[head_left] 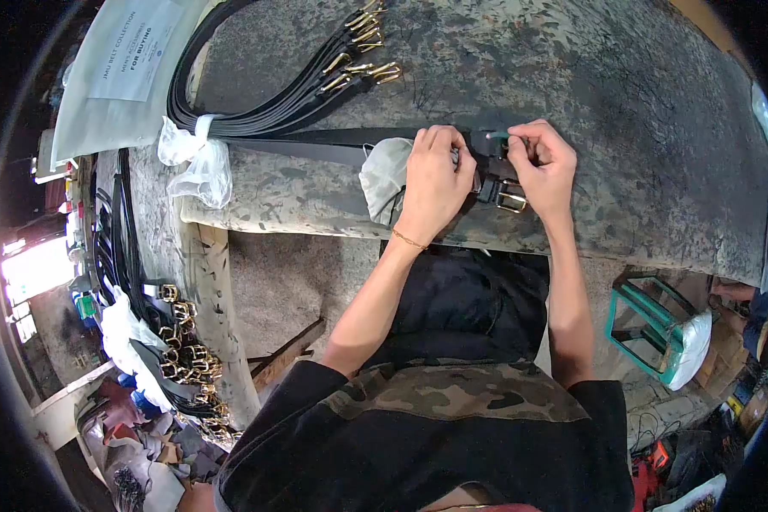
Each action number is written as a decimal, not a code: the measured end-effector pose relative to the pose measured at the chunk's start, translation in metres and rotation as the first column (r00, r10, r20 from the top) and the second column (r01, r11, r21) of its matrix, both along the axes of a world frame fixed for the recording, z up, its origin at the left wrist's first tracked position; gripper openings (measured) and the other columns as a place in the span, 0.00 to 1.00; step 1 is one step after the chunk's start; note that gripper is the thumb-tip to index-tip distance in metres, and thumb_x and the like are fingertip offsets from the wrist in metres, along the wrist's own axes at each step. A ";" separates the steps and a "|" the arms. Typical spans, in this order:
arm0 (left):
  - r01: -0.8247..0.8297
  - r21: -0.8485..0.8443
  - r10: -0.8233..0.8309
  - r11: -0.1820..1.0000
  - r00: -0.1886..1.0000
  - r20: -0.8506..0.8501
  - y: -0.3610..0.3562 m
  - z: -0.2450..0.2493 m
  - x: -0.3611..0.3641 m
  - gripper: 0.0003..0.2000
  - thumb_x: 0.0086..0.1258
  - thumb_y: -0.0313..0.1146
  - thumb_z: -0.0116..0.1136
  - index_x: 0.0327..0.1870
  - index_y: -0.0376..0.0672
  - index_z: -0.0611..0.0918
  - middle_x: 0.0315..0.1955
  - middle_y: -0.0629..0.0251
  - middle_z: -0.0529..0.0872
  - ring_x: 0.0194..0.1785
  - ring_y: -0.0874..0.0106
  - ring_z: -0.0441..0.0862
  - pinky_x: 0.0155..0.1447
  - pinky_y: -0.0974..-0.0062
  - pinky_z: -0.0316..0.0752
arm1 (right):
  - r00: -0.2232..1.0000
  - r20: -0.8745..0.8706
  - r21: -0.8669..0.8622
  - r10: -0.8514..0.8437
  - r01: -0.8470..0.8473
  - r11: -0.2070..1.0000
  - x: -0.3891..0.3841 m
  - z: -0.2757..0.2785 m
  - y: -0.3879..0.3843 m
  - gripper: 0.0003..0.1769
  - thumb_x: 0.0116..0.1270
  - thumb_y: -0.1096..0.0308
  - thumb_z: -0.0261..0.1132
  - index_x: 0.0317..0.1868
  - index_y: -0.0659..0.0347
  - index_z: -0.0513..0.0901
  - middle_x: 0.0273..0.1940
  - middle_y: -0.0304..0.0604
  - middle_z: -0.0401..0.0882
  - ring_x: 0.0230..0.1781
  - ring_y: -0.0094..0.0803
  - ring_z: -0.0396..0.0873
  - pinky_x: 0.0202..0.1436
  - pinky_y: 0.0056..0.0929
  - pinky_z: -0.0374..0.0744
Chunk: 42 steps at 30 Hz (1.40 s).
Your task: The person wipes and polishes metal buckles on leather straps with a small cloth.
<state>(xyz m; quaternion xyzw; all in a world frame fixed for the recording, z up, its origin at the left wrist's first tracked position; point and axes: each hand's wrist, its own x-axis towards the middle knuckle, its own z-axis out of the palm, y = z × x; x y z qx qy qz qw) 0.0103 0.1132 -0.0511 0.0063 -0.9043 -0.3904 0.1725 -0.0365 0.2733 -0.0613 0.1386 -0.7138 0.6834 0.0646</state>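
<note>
Both hands work close together at the table's near edge. My left hand (435, 175) is closed over a black belt strap (337, 136) that runs in from the left. Beside it, my right hand (544, 169) is pinched at the fingertips; a small dark teal piece with a bright glint shows there, too small to name. Between the hands lie dark belt ends and a gold-coloured buckle (511, 198). A crumpled whitish cloth or pouch (384, 177) sits against the left hand's outer side.
A bundle of black belts (264, 119) with gold buckles lies at the upper left, tied with white plastic. Behind it is a labelled plastic bag (77, 111). More buckled belts (183, 341) hang at the left. A green-framed object (644, 328) stands low at right.
</note>
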 end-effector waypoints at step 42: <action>0.053 0.174 -0.060 0.983 0.997 0.038 -0.019 0.006 -0.003 0.04 0.59 0.24 0.67 0.35 0.37 0.87 0.38 0.59 0.85 0.41 0.60 0.85 0.46 0.68 0.78 | 0.994 -0.087 0.214 0.067 -0.047 0.976 0.002 -0.002 -0.011 0.07 0.55 0.84 0.66 0.33 0.66 0.78 0.26 0.36 0.69 0.21 0.18 0.60 0.24 0.21 0.62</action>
